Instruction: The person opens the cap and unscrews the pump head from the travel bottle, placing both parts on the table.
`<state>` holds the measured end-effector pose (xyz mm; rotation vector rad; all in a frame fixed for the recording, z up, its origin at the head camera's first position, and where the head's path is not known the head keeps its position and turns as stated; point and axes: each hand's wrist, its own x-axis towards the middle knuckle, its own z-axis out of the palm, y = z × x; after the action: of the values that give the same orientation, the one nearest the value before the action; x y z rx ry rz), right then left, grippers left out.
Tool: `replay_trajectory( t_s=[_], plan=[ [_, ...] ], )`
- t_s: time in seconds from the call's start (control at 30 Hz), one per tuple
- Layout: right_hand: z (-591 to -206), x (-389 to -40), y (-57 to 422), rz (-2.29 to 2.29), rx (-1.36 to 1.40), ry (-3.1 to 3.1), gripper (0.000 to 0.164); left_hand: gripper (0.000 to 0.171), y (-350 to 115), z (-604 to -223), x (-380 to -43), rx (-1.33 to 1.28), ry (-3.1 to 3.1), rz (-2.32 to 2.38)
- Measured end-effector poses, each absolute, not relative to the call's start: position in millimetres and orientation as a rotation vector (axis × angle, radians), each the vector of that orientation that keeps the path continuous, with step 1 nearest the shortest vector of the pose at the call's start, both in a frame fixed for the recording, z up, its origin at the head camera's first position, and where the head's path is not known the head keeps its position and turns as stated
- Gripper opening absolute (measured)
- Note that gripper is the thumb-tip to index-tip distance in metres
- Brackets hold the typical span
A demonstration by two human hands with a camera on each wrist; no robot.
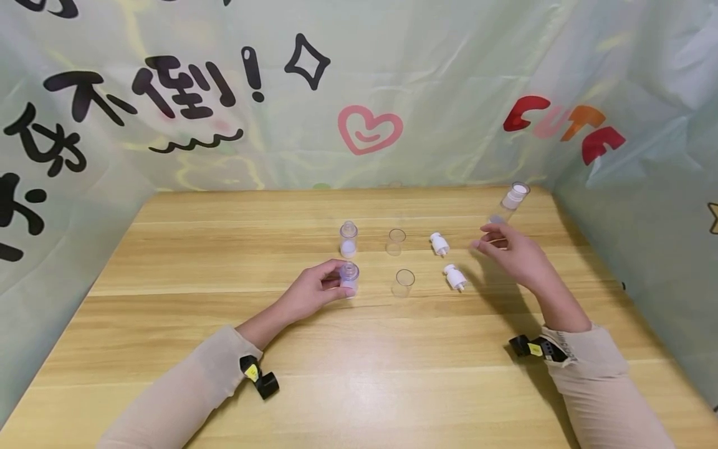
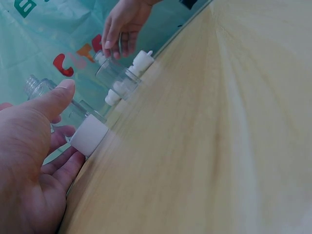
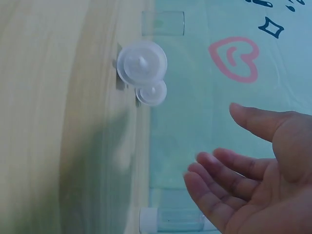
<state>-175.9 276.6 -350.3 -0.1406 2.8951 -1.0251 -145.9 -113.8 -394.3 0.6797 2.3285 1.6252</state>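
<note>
My left hand holds a small clear bottle upright, thumb on one side and fingers on the other. In the left wrist view its white base is at the table surface, and its threaded neck is uncapped. Just behind it stands a matching bottle. My right hand hovers over the right of the table, fingers loosely bent and holding nothing. Nearest to it are a capped bottle at the back right and two white pump heads, one farther back and one nearer, lying on their sides.
Two clear cylindrical caps stand between the bottles and the pump heads, one at the back and one in front. A printed curtain encloses the wooden table at the back and sides.
</note>
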Motion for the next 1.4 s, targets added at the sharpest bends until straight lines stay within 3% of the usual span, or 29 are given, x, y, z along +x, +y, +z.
replay_trajectory(
  t_s=[0.27, 0.5, 0.63, 0.83, 1.1, 1.4],
  plan=[
    [-350.7, -180.6, 288.8, -1.108, -0.033, 3.01, 0.064, 0.043, -114.0, -396.1, -146.4, 0.691, 2.329, 1.619],
    [-348.0, -187.1, 298.3, -1.208, 0.092, 3.118, 0.067, 0.047, -118.8, -433.0, -164.7, 0.709, 2.343, 1.614],
    [-346.8, -190.7, 303.1, -1.216, 0.194, 3.197, 0.063, 0.049, -118.4, -433.0, -164.1, 0.705, 2.337, 1.621],
    [-345.3, -200.8, 308.0, -1.273, 0.342, 3.205, 0.071, 0.048, -119.1, -432.7, -164.2, 0.722, 2.342, 1.617],
    [-343.0, -215.6, 311.9, -1.317, 0.373, 3.16, 0.084, 0.049, -120.0, -435.2, -166.4, 0.759, 2.34, 1.622],
    [-344.2, -236.1, 318.8, -1.315, 0.299, 3.084, 0.084, 0.048, -120.7, -435.6, -167.0, 0.743, 2.334, 1.62]
  ],
)
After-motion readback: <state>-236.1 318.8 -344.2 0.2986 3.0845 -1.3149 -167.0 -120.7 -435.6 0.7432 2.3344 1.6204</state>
